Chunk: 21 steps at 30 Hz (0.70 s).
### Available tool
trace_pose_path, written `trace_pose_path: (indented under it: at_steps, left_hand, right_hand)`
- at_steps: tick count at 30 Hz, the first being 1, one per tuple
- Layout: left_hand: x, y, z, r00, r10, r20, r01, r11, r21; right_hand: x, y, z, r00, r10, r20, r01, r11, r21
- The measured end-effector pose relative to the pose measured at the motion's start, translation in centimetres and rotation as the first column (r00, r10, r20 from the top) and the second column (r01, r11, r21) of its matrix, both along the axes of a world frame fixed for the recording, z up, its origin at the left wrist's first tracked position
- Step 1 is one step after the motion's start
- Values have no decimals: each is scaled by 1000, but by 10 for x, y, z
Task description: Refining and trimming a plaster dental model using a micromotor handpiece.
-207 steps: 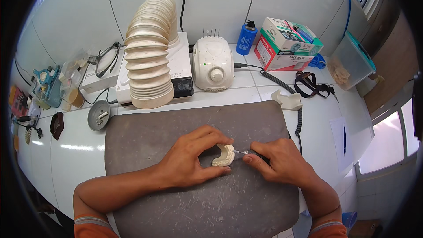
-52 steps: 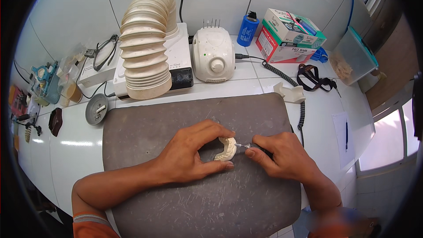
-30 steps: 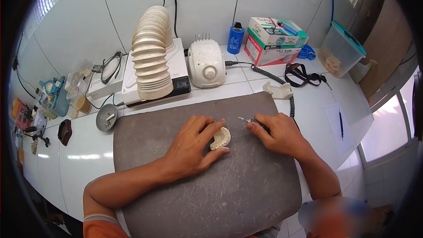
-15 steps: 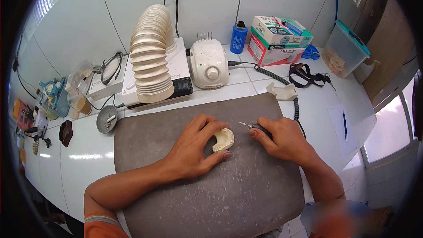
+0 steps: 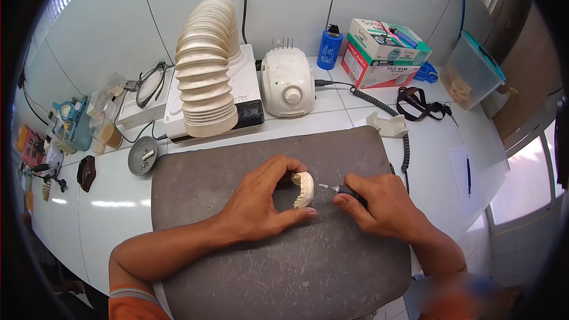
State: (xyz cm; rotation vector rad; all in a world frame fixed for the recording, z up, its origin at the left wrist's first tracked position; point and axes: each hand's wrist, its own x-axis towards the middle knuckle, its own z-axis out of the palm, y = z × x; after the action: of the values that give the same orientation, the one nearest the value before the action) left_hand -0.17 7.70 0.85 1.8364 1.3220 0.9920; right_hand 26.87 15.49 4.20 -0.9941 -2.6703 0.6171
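Head view: centre of the frame, and the left hand (image 5: 255, 198) has the cream-coloured, horseshoe-shaped dental model (image 5: 306, 191) pinched, fingers above, thumb below, teeth facing right. Just to the right, the right hand (image 5: 379, 204) wraps its fingers around a slim, dark-gripped rotary handpiece (image 5: 348, 192), pale tip pointing left at the model, a slight gap between! Beneath them spreads the scratched, grey-brown rectangular mat (image 5: 267, 278). Upper centre, there's the rounded white control box (image 5: 288, 80); left of it arches the ribbed off-white hose (image 5: 204, 65).
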Motion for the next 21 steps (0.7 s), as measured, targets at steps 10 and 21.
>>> trace_pose_path:
  at_steps: [10,21]
  left_hand:
    - [-2,2,-2,996,-69,-56,73,995,66]
    - [-2,1,-3,996,-60,-61,65,994,88]
  right_hand:
    - [-1,-3,-1,997,69,15,-70,998,7]
    - [-1,-4,-4,997,73,-25,-72,997,42]
